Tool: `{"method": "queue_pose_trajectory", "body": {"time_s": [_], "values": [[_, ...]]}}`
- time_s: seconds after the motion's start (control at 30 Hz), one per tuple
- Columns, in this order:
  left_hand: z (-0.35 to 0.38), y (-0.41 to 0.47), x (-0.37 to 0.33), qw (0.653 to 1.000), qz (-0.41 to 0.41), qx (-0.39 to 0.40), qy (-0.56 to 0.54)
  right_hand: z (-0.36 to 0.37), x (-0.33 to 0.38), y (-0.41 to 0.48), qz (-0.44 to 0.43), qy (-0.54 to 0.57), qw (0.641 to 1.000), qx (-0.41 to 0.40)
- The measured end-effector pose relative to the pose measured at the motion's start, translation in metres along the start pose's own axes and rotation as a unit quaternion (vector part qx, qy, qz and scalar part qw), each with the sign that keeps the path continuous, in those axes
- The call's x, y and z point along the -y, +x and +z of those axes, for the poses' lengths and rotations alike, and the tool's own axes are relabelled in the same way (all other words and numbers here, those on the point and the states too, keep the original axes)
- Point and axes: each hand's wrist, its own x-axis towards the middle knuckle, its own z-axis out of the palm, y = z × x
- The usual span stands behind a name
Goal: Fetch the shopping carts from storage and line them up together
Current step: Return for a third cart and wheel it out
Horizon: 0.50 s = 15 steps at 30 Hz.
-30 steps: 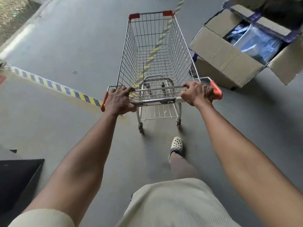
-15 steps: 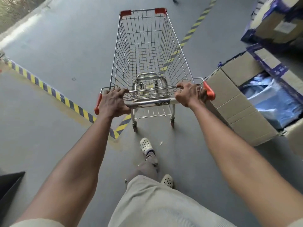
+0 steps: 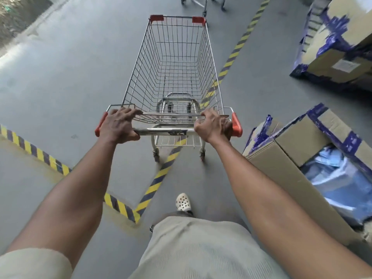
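An empty wire shopping cart (image 3: 177, 63) with red corner caps stands straight ahead of me on the grey floor. My left hand (image 3: 118, 125) grips the left end of its metal handle bar. My right hand (image 3: 213, 125) grips the right end, just inside the red end cap. At the top edge, the wheels and lower frame of another cart (image 3: 203, 3) show ahead; the rest of it is cut off.
An open cardboard box (image 3: 298, 146) with blue plastic inside sits close on my right, beside my arm. More taped boxes (image 3: 338, 47) stack at the far right. Yellow-and-black floor tape (image 3: 155, 182) runs under the cart and off to the left.
The cart and I have rolled forward. The open box has slid back alongside my right arm, and another cart's wheels have come into view at the top.
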Motion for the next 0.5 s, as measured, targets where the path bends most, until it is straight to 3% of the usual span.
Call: {"method": "queue_pose_trajectory", "body": {"time_s": [0.2,0.5], "values": [[-0.038,0.128,0.027,0.999,0.013,0.008,0.046,0.001,0.026,0.120,0.036,0.053,0.998,-0.021],[-0.100,0.342,0.040,0.999,-0.038,0.008,-0.029,-0.038,0.052,0.346,0.013,0.049,0.998,-0.028]]}}
